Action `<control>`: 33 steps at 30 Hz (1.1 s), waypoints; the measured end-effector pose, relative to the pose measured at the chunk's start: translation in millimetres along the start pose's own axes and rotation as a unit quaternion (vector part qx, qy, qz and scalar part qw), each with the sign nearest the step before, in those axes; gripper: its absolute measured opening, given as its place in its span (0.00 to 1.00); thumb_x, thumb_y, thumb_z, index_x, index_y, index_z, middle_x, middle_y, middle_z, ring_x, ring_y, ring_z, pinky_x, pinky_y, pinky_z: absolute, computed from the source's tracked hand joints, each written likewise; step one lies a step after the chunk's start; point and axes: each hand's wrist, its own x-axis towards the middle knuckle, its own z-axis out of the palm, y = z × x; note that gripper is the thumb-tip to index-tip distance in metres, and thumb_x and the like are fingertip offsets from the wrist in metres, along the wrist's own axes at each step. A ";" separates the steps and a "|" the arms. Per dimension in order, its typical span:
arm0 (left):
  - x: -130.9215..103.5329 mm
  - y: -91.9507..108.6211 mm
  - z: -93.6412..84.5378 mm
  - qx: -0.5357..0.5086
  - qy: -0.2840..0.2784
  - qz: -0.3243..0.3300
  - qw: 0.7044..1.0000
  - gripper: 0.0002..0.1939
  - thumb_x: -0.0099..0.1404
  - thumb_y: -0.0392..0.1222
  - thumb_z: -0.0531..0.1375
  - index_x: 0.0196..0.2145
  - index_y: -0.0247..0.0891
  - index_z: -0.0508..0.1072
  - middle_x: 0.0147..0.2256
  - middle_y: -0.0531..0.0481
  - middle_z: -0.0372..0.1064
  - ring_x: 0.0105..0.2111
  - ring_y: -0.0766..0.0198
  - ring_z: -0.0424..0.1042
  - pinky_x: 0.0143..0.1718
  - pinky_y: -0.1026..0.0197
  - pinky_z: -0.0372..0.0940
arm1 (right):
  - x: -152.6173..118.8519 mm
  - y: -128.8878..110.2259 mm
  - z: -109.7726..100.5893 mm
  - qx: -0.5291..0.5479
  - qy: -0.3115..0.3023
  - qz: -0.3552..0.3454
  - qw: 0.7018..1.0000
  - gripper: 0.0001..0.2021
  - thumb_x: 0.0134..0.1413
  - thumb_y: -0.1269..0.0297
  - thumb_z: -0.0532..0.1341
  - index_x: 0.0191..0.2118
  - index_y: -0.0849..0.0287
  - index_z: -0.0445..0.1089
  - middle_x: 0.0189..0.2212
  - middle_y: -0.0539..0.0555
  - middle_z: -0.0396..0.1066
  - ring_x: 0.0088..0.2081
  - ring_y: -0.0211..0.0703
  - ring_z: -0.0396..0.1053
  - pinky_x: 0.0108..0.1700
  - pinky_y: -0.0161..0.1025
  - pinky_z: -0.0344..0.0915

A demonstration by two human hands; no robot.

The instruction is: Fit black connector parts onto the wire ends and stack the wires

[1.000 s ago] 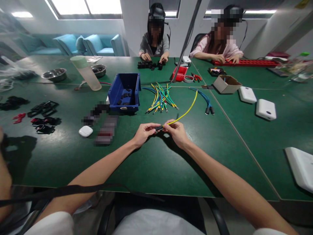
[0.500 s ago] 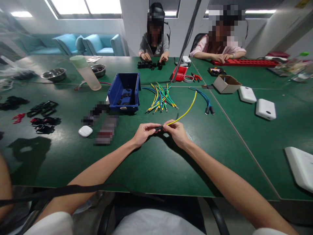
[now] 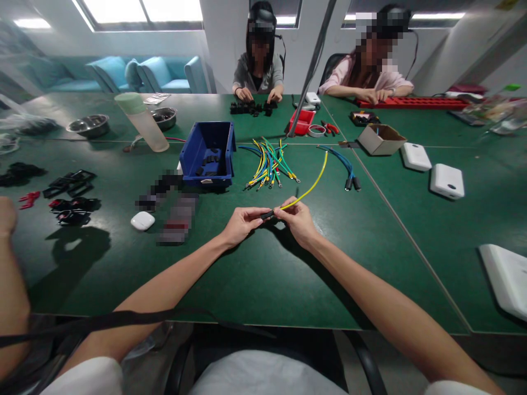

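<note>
Low over the green table (image 3: 255, 274), my left hand (image 3: 241, 226) pinches a short black sleeve (image 3: 267, 214). My right hand (image 3: 300, 222) grips a yellow wire (image 3: 315, 185) close to that sleeve, fingers closed. The wire's end at the sleeve is hidden by my fingers; its free part curves up and away to the right. Beyond my hands lies a loose pile of yellow, green and blue wires (image 3: 269, 164) with metal lugs. To the right of the pile rest blue wires (image 3: 341, 162) with black sleeves on their near ends.
A blue bin (image 3: 190, 164) holds small black pieces. Left of me are a white case (image 3: 143, 221), black and red parts (image 3: 74, 204) and another person's arm (image 3: 12, 285). White boxes (image 3: 447, 181) stand at right. Two people work across the table.
My hands stay nearly in place, still holding the sleeve and the yellow wire. At the left edge, another person's arm has come further into view, and its shadow has shifted right.
</note>
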 end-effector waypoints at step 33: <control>0.9 -4.2 -0.1 -0.010 -0.017 0.002 1.000 0.17 0.53 0.34 0.65 0.43 0.33 0.75 0.42 0.42 0.74 0.45 0.55 0.73 0.55 0.49 0.60 | -0.7 -7.1 2.6 -0.056 -0.012 0.005 0.998 0.16 0.40 0.60 0.71 0.27 0.57 0.63 0.26 0.49 0.71 0.27 0.39 0.68 0.30 0.36 0.63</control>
